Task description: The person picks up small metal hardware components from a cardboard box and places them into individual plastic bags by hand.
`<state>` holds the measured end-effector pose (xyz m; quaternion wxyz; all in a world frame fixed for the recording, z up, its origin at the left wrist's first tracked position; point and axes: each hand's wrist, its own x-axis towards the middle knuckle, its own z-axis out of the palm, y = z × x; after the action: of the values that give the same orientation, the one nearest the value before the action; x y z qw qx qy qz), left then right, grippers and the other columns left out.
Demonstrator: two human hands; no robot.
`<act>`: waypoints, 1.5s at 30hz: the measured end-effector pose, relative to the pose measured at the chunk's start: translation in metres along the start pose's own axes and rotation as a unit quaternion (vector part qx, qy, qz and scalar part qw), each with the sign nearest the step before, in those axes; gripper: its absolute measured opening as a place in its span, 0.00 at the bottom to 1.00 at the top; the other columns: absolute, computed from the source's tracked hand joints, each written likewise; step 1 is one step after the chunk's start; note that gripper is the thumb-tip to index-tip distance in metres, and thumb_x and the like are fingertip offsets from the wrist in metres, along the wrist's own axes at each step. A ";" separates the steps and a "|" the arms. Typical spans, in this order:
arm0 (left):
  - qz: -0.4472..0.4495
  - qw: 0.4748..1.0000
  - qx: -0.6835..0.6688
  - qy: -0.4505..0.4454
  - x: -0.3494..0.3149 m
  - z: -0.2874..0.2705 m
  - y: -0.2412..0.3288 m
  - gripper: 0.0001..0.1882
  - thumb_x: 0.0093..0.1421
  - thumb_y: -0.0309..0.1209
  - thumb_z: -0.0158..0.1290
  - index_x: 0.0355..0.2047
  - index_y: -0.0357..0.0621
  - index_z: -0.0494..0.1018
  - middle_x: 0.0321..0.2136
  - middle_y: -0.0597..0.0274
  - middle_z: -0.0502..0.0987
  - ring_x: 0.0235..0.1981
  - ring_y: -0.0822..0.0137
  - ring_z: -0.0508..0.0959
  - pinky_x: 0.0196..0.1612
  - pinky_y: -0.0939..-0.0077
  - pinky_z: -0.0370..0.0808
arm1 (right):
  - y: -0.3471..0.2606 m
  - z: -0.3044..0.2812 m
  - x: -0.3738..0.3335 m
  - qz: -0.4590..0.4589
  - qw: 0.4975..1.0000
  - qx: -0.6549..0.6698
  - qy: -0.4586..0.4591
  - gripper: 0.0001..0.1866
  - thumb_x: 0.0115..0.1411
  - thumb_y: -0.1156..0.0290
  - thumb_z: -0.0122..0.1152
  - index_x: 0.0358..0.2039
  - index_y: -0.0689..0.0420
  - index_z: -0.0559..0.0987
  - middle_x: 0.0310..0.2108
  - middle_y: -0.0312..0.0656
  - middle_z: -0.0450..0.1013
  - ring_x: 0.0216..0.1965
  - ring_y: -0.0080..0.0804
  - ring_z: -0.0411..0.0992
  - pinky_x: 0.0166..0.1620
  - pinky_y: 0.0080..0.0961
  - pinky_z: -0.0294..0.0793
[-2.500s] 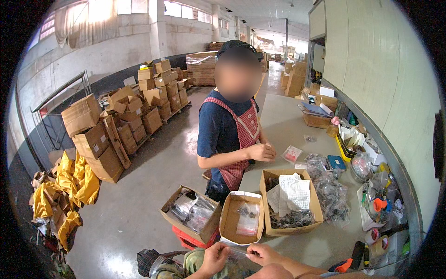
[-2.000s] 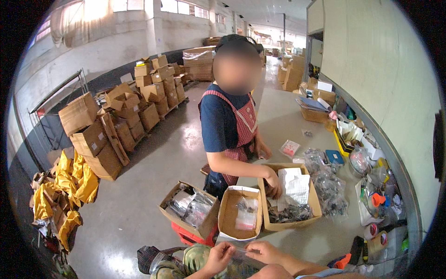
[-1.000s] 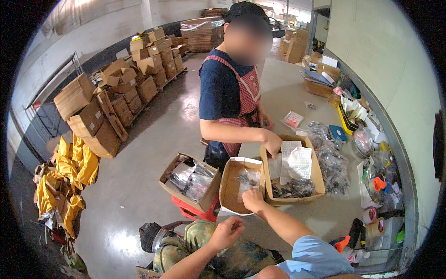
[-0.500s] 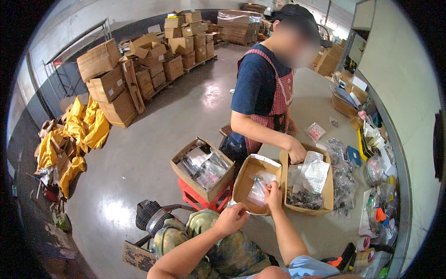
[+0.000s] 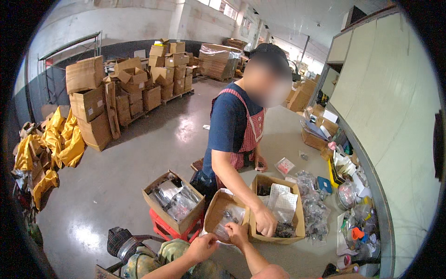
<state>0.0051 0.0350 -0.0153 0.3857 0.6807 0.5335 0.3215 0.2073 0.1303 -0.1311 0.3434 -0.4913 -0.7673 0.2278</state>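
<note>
One tug by the right hand (image 5: pixel 238 235) could spill the clear bag (image 5: pixel 237 214); its grip (left hand (image 5: pixel 201 247) likewise) I can't tell.

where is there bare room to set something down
Bare table lies between the box of dark parts and the tape rolls; the shallow box by the right hand has bare cardboard at its far end. It is crowded along the wall and among the clear bags.

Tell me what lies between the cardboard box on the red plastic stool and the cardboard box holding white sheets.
In the head view, a white-rimmed brown cardboard box holding clear plastic packaging lies between them.
</note>
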 end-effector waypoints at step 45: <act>0.030 0.992 0.085 -0.089 -0.007 0.013 -0.025 0.15 0.54 0.34 0.51 0.41 0.44 0.73 0.39 0.49 0.74 0.43 0.49 0.73 0.46 0.59 0.70 | -0.051 0.021 -0.071 0.070 0.952 0.292 -0.062 0.13 0.54 0.83 0.57 0.39 0.59 0.68 0.33 0.36 0.71 0.33 0.23 0.70 0.37 0.20 0.72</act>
<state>0.0023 0.0293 -0.0437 0.3622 0.7527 0.5018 0.2246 0.1811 0.0441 -0.1322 0.4073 -0.4069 -0.6504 0.4955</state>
